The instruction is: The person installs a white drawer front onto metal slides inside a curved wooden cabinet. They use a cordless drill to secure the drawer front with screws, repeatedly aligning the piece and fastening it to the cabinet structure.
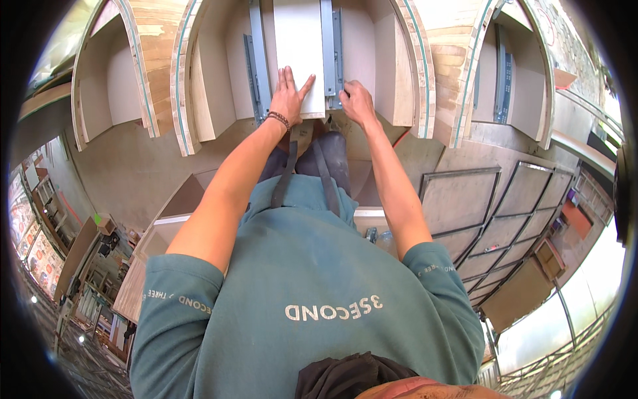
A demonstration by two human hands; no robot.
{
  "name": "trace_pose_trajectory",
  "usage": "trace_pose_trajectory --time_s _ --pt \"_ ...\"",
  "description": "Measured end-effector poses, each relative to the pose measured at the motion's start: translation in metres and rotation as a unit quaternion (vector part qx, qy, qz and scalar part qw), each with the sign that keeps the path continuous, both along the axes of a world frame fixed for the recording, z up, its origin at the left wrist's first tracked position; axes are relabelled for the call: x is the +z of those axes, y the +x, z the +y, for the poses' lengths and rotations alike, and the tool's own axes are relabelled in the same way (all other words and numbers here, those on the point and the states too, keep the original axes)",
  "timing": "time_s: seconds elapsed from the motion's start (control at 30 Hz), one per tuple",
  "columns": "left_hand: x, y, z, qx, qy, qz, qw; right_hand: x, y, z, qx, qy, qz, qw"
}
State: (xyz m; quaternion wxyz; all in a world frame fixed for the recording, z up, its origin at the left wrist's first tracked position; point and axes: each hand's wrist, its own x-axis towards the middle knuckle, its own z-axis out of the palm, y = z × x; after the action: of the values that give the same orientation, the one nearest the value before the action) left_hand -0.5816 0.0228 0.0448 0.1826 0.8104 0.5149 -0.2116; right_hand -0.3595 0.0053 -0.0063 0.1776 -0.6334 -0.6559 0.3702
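Note:
A long white board [298, 50] lies between two grey-blue metal drawer slides, the left slide [259, 60] and the right slide [328, 46], inside a cabinet compartment. My left hand [290, 98] rests on the board's near end, fingers stretched and thumb spread to the right. Just past the board's right edge, my right hand [359, 103] is closed at the near end of the right slide. Its fingertips pinch there, but what is between them is too small to tell.
Curved wooden cabinet walls [421, 66] flank the compartment. A neighbouring compartment [504, 73] on the right also has metal slides, and another compartment [119, 73] stands at left. Dark metal-framed panels [458, 189] lie at right. A wooden box [189, 196] sits behind my left arm.

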Motion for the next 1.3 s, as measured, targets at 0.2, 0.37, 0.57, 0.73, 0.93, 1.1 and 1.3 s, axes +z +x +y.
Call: trace_pose_trajectory --time_s 0.2,0.37,0.57,0.73,0.93,1.1,1.3 --pt "0.001 0.001 0.002 0.0 0.0 -0.001 1.0 0.005 -0.001 0.003 -0.009 -0.005 0.002 1.0" --pt "-0.007 -0.001 0.001 0.008 0.018 -0.015 1.0 -0.002 -0.001 -0.002 -0.008 0.015 -0.008 1.0" --pt "-0.005 0.0 0.001 -0.022 -0.009 0.027 0.999 0.005 -0.001 0.005 -0.019 -0.015 0.009 1.0" --pt "-0.009 -0.002 -0.001 -0.015 0.0 0.022 1.0 0.011 0.002 0.008 -0.016 -0.045 0.017 0.999" --pt "-0.007 -0.002 -0.002 -0.008 0.016 -0.003 1.0 0.008 -0.005 0.011 -0.016 -0.051 -0.034 0.998" --pt "-0.001 0.0 0.0 -0.006 0.0 0.006 1.0 0.008 -0.013 0.012 -0.046 -0.036 -0.07 0.996" --pt "-0.001 0.001 0.003 0.0 -0.006 0.003 1.0 0.007 -0.018 0.01 -0.082 -0.004 -0.053 0.995"
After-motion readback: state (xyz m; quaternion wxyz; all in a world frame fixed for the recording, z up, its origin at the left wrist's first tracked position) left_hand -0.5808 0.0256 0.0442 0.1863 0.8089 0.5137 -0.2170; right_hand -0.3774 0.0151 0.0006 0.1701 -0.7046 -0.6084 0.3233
